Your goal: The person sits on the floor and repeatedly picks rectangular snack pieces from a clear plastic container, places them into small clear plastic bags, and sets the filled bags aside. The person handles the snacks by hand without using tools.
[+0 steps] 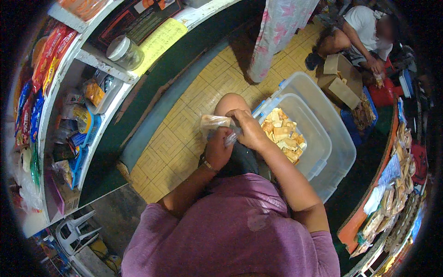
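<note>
A small clear plastic bag (215, 122) is held up in front of my knee; something pale shows through it, but I cannot make out what. My left hand (218, 150) is closed on the bag from below, with a bunched bit of plastic at its fingers. My right hand (247, 128) pinches the bag's right side, its fingertips partly hidden. Just right of my right hand, pieces of toasted bread (285, 134) lie piled in a large clear plastic bin (339, 152) with blue latches.
Shelves with packaged goods (85, 115) and a lidded jar (124, 52) curve along the left. A flowered curtain (277, 37) hangs ahead. Far right, another person (364, 37) crouches by an open cardboard box (340, 81). Bagged goods (392, 198) line the right shelf.
</note>
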Demonstrator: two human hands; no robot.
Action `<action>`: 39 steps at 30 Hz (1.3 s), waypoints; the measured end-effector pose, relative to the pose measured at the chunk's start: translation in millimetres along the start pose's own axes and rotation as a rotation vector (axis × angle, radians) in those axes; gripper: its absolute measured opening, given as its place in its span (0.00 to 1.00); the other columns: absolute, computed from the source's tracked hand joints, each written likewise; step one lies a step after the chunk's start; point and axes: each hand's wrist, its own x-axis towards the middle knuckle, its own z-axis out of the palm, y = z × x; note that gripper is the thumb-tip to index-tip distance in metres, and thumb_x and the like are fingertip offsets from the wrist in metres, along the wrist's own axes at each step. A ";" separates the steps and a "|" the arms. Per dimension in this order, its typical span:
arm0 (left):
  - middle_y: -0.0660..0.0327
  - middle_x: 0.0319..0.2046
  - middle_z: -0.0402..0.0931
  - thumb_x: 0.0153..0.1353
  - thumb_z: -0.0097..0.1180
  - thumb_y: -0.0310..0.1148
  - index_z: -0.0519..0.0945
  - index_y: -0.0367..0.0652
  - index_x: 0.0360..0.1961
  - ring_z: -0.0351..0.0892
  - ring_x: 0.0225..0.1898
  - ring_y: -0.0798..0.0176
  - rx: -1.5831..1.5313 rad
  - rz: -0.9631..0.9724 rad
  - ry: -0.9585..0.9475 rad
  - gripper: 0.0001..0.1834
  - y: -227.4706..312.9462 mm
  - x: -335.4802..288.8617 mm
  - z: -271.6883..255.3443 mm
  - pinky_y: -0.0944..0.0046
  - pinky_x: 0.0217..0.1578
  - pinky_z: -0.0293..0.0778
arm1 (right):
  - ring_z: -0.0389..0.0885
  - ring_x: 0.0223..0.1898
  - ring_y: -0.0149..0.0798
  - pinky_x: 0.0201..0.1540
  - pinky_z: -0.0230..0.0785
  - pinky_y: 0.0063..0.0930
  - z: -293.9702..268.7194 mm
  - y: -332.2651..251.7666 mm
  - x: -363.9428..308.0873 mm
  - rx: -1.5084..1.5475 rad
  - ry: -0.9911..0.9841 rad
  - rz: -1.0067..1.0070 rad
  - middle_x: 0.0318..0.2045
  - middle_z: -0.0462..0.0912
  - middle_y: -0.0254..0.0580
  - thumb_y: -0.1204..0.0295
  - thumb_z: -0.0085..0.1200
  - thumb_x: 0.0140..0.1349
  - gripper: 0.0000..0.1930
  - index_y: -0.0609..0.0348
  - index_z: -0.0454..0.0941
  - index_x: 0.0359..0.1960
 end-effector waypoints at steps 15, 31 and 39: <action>0.49 0.44 0.73 0.49 0.56 0.22 0.68 0.41 0.49 0.77 0.44 0.45 0.000 -0.008 -0.094 0.23 24.5 -2.4 -1.0 0.53 0.43 0.73 | 0.75 0.44 0.53 0.48 0.67 0.39 -11.9 8.4 -23.2 -0.149 0.095 0.000 0.36 0.79 0.48 0.79 0.62 0.39 0.21 0.59 0.77 0.41; 0.52 0.41 0.73 0.57 0.55 0.28 0.68 0.41 0.50 0.76 0.40 0.56 -0.176 -0.130 -0.142 0.19 29.4 -30.6 -12.9 0.58 0.40 0.74 | 0.75 0.41 0.55 0.43 0.69 0.41 8.9 2.2 -21.2 -0.065 0.246 0.102 0.34 0.78 0.51 0.80 0.62 0.42 0.15 0.59 0.75 0.35; 0.64 0.38 0.72 0.66 0.51 0.47 0.72 0.44 0.48 0.72 0.34 0.70 -0.670 -0.928 0.180 0.19 -11.2 13.0 -43.1 0.66 0.32 0.71 | 0.76 0.38 0.49 0.38 0.69 0.37 -5.3 -7.5 -21.4 0.143 0.164 0.278 0.32 0.77 0.48 0.70 0.68 0.46 0.20 0.57 0.73 0.39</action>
